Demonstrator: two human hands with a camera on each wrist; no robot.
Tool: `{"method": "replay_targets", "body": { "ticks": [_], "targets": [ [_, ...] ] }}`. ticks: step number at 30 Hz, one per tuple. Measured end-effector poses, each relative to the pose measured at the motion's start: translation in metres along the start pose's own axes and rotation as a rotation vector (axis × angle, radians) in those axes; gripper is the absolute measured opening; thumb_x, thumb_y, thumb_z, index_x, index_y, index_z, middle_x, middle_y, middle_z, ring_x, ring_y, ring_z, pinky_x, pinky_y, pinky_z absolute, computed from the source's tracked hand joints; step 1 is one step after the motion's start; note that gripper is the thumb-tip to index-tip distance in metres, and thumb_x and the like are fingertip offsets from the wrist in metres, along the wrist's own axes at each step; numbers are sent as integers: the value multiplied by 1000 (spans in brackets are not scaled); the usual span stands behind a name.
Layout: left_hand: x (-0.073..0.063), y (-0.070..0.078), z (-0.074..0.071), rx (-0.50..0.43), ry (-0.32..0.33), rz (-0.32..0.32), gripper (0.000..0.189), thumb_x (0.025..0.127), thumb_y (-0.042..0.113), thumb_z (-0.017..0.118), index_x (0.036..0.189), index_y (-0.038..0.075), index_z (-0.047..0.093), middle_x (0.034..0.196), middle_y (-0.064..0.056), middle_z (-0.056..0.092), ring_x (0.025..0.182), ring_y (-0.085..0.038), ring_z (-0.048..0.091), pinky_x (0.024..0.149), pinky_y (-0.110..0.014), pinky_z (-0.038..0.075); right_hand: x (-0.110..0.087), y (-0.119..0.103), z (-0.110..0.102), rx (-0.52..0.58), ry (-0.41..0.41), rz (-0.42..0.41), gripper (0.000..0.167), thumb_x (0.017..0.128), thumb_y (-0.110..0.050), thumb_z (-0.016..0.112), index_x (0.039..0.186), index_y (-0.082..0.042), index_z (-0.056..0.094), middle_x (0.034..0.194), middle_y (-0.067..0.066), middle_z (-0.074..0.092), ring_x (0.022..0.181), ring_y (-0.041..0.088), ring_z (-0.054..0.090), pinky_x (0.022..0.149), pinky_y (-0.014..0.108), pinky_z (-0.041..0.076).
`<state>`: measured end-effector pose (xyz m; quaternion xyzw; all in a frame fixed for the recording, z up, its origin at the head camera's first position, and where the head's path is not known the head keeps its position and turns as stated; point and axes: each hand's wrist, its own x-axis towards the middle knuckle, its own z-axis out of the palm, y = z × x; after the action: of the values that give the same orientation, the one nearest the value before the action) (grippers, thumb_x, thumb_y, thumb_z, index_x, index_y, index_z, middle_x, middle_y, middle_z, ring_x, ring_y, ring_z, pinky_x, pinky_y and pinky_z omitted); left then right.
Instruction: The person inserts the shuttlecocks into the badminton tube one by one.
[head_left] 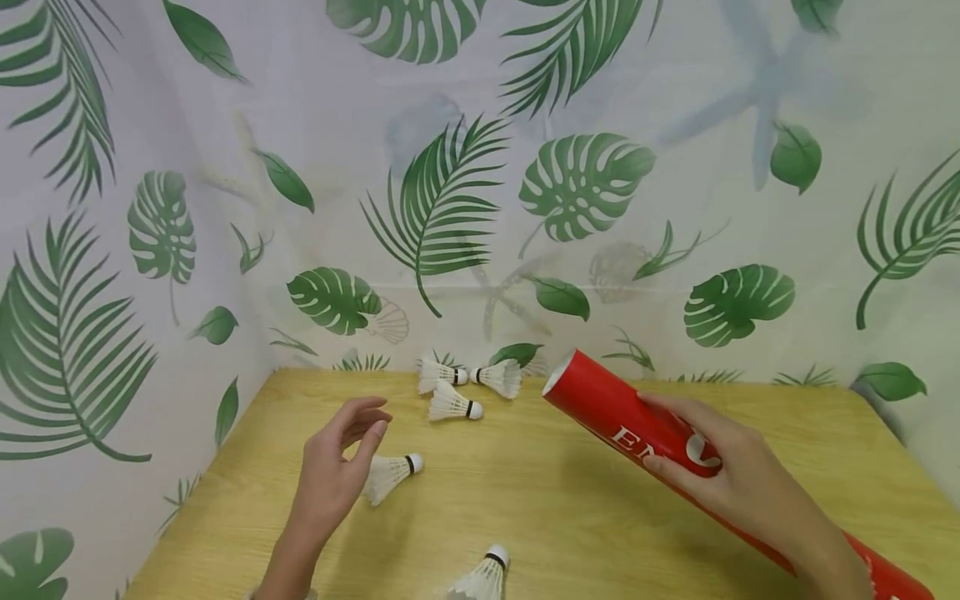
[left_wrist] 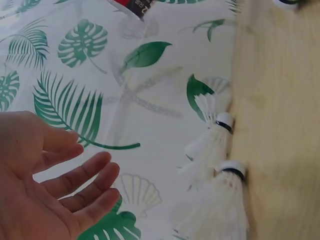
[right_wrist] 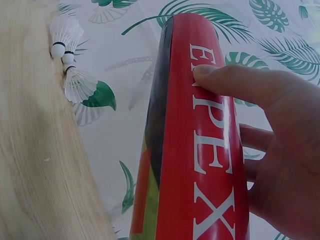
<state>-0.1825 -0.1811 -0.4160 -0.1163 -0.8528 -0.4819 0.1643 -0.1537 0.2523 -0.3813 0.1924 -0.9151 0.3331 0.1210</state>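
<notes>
My right hand (head_left: 738,471) grips a long red shuttlecock tube (head_left: 600,392) with white lettering, tilted with its pale end up and to the left. In the right wrist view the thumb lies along the front of the tube (right_wrist: 200,150) and the other fingers go behind it. My left hand (head_left: 337,467) hovers over the table with loosely bent fingers and nothing between them. Beside it, partly hidden, lies a white shuttlecock (head_left: 390,477). Another shuttlecock (head_left: 483,575) is at the near edge of the view, cut off by the frame.
A wooden table (head_left: 525,483) spreads below both hands. At its back edge sit a shuttlecock (head_left: 453,404), a second shuttlecock (head_left: 438,375) and a third shuttlecock (head_left: 501,377), close together. A leaf-patterned white cloth (head_left: 465,317) hangs behind and at the sides.
</notes>
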Motion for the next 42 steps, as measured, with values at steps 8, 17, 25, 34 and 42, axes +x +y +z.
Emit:
{"method": "replay_targets", "body": {
  "ticks": [8, 17, 25, 34, 42],
  "targets": [
    [-4, -13, -16, 250, -47, -53, 30, 103, 13, 64, 132, 6, 64, 100, -7, 72, 94, -25, 71, 85, -47, 59, 9, -1, -7, -20, 32, -48, 70, 85, -23, 86, 148, -24, 54, 131, 6, 63, 104, 25, 59, 68, 26, 57],
    [-6, -28, -19, 193, -186, -225, 42, 105, 30, 62, 143, 12, 57, 112, -16, 74, 101, -33, 73, 88, -51, 58, 16, -4, -9, -9, 34, -42, 68, 86, -24, 86, 147, -25, 55, 132, 1, 63, 99, 20, 58, 66, 27, 57],
    [-13, -45, -14, 161, -115, -264, 29, 101, 13, 67, 128, 6, 68, 121, -21, 70, 108, -40, 69, 89, -51, 58, 20, -8, 3, 34, -10, -32, 67, 89, -27, 83, 149, -26, 53, 136, 5, 61, 110, 26, 59, 73, 29, 58],
    [-10, -65, 15, 109, -48, -215, 20, 94, 0, 71, 113, 2, 73, 116, -18, 72, 106, -36, 70, 83, -45, 59, 12, -4, -1, 33, -21, 7, 70, 88, -28, 84, 150, -24, 52, 139, 9, 59, 116, 32, 57, 72, 38, 61],
    [1, -53, 21, 67, -45, -198, 20, 96, 0, 69, 114, 6, 74, 103, -13, 75, 84, -22, 70, 63, -28, 51, 0, 2, -5, 6, -2, 2, 70, 86, -25, 85, 148, -24, 54, 137, 8, 61, 113, 31, 58, 71, 27, 57]
  ]
}}
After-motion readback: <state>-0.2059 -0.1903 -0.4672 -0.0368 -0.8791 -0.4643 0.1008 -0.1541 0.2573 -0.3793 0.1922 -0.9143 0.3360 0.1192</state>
